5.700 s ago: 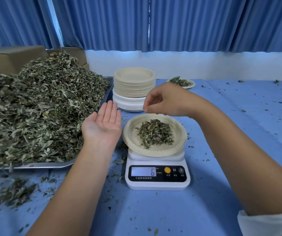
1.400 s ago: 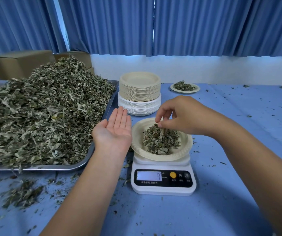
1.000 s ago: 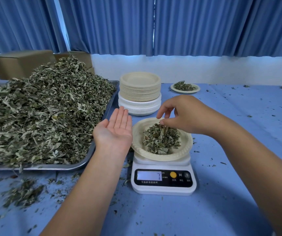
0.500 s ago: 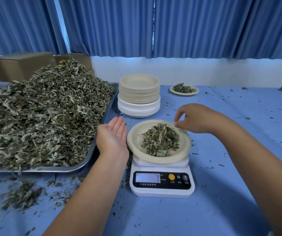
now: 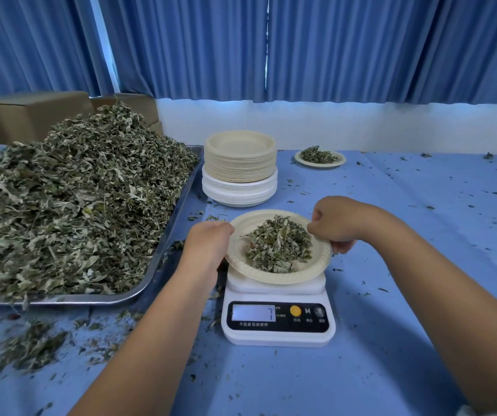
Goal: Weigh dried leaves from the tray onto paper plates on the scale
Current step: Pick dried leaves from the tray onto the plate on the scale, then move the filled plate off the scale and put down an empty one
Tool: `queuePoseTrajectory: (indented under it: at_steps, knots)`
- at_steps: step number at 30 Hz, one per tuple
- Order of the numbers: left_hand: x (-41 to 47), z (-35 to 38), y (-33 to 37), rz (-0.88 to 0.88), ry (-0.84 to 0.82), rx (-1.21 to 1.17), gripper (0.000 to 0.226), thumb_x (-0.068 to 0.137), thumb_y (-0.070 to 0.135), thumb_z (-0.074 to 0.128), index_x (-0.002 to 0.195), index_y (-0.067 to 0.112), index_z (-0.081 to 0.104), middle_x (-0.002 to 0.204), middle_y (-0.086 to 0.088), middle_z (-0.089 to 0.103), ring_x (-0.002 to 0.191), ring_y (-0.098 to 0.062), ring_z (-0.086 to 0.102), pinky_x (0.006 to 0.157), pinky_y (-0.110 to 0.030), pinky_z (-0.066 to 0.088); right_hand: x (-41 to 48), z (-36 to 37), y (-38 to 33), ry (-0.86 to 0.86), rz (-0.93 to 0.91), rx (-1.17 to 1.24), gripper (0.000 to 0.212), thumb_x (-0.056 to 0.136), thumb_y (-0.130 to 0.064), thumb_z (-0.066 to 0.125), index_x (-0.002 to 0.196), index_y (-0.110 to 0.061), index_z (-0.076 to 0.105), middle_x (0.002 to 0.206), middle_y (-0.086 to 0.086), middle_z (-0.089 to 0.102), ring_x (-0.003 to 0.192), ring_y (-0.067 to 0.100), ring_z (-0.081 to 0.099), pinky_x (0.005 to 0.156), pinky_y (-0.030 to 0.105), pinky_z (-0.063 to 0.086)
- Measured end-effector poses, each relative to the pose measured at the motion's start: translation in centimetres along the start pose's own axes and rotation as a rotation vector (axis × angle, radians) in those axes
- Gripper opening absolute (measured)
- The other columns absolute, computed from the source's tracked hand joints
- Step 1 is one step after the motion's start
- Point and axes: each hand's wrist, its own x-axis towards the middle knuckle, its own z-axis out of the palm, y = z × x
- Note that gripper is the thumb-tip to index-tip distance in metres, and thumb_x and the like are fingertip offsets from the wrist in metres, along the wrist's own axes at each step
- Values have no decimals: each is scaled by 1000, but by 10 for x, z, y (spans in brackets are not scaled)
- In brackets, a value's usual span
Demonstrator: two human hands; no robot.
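Far left of the scale (image 5: pixel 277 322), the metal tray (image 5: pixel 163 256) holds a high heap of dried leaves (image 5: pixel 70 205). Behind the scale and slightly left stands the stack of empty plates (image 5: pixel 239 169).

Our left forearm reaches in from the lower left, and our left hand (image 5: pixel 208 247) sits at the scale's left side with its back turned up toward us. It is curled against the left rim of the paper plate (image 5: pixel 271 274), gripping it. The fingertips are hidden behind the hand.

That paper plate sits over the scale's platform and carries a mound of leaves (image 5: pixel 277 244). We cannot tell whether it rests fully on the platform. The display below reads 7.

Our right forearm comes in from the lower right. Our right hand (image 5: pixel 337 223) is at the scale's right side, its fingers (image 5: pixel 319 228) curled over the plate's right rim and the thumb beneath, grasping it.

Behind the scale to the right, well apart, a filled plate (image 5: pixel 320 159) lies on the blue worktop (image 5: pixel 421 265).
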Motion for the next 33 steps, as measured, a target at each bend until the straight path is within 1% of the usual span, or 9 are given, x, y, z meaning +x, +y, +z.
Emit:
queuePoseTrajectory:
  at_steps: [6,10,17,20,22,25,27,31,33]
  knots:
    - [-5,-3,3,133,-7,4,13,88,18,61,78,24,66,92,-4,71,92,-25,65,92,-45,51,2,-5,8,33,-1,157,28,93,-19,47,100,2,63,72,16,61,60,26,56,50,25,53]
    - [-4,0,9,192,-32,-40,14,87,19,65,75,25,70,87,-3,73,84,-21,67,86,-42,55,5,-15,20,118,-22,338,9,88,-15,47,84,-12,54,71,13,51,60,24,47,46,21,45]
    - [17,56,34,58,-136,-159,15,88,7,53,73,7,56,73,-10,65,68,-25,62,69,-35,56,32,-22,63,343,128,744,17,81,-8,51,70,-14,39,63,7,33,46,18,28,42,20,29]
    - [36,87,45,44,-162,-125,5,87,4,51,84,6,54,94,-15,62,79,-25,61,81,-39,54,54,-21,84,384,204,834,13,83,-7,53,76,-12,43,69,8,34,47,18,27,42,20,26]
    - [48,109,51,17,-150,-97,16,85,4,48,99,1,57,104,-18,61,91,-26,61,92,-43,49,72,-22,97,383,256,888,9,86,-6,54,80,-8,48,67,9,39,46,18,30,39,19,28]
    - [61,144,58,2,-145,-67,40,91,6,44,129,-5,49,128,-21,55,93,-22,55,82,-30,45,98,-24,111,413,320,933,9,88,-2,53,81,-4,48,64,10,42,47,19,35,34,15,30]
    - [69,166,59,-12,-139,-53,33,98,11,36,126,-2,48,129,-16,53,98,-22,51,76,-27,42,113,-27,118,445,341,943,14,89,1,50,78,-5,45,63,10,40,48,20,35,31,12,29]
    - [79,196,49,6,-99,-86,23,100,17,34,85,12,49,88,-6,50,100,-24,51,65,-24,38,138,-30,130,478,359,948,23,89,5,47,70,-5,40,62,11,39,48,20,35,31,13,32]
    - [88,204,42,33,-36,-64,26,99,17,35,108,3,55,110,-14,58,111,-31,54,81,-33,43,148,-31,134,483,369,950,24,90,5,47,70,-5,40,63,11,40,49,20,35,32,14,34]
